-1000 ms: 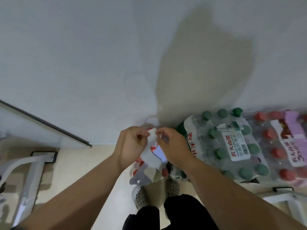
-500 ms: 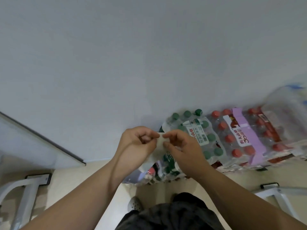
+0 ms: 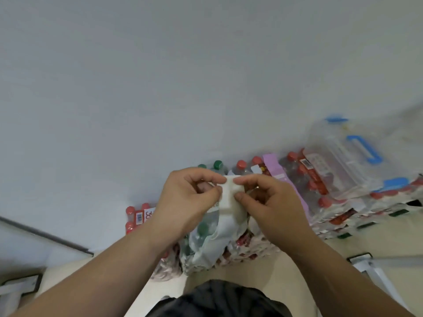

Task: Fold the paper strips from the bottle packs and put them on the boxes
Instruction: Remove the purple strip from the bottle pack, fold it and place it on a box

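Observation:
A white paper strip (image 3: pixel 227 195) is pinched between both hands in the middle of the view, its upper part doubled over and its loose end hanging down. My left hand (image 3: pixel 187 200) grips its left edge with thumb and fingers. My right hand (image 3: pixel 267 202) holds its right edge the same way. Below and behind the hands lie shrink-wrapped bottle packs: green-capped ones (image 3: pixel 206 234) under the strip and red-capped ones (image 3: pixel 313 179) with a purple label band to the right. A clear plastic box (image 3: pixel 343 159) with blue handle and clips rests on the packs at the right.
A plain white wall (image 3: pixel 206 76) fills the upper view. More red-capped bottles (image 3: pixel 135 216) show at the left of the hands. White metal frame legs (image 3: pixel 380 271) stand on the pale floor at the lower right, and another frame foot (image 3: pixel 20 287) at the lower left.
The view has swung to the right, bringing the clear blue-handled box into sight. Both hands have kept hold of the strip, which now looks folded shorter at its top.

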A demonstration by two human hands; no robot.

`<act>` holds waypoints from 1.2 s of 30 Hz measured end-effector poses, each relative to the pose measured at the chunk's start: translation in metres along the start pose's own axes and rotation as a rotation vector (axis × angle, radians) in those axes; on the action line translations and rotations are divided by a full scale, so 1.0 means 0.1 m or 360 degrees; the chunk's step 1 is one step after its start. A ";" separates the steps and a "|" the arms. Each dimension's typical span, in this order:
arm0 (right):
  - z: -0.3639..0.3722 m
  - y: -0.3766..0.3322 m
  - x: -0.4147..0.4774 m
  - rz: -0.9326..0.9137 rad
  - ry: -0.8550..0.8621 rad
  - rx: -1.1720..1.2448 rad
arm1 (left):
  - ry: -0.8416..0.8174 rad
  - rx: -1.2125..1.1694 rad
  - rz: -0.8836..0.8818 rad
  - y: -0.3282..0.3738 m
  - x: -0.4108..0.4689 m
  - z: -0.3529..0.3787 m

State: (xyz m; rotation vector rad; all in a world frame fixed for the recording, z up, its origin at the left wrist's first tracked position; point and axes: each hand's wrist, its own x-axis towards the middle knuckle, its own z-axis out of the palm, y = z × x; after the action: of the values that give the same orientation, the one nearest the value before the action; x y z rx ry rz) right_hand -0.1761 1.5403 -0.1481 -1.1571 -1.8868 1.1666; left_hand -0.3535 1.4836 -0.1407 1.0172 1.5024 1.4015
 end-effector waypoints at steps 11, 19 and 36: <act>-1.21 0.75 0.22 0.0120 -0.0132 -0.0280 | 0.0047 0.0236 -0.0112 -0.22 0.31 1.38; -1.13 1.40 0.68 0.0381 -0.0329 -0.0110 | 0.0258 0.0522 -0.0387 -0.65 0.71 1.71; -0.83 1.84 1.64 0.0043 -0.0611 -0.0655 | 0.0280 0.1139 -0.0356 -0.97 1.74 1.72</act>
State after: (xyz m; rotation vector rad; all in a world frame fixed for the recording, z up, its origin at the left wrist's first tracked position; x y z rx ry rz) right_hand -0.1101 1.7600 -0.2716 -1.2362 -2.4993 1.1038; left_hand -0.2516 1.6995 -0.2520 1.1039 2.2522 0.8103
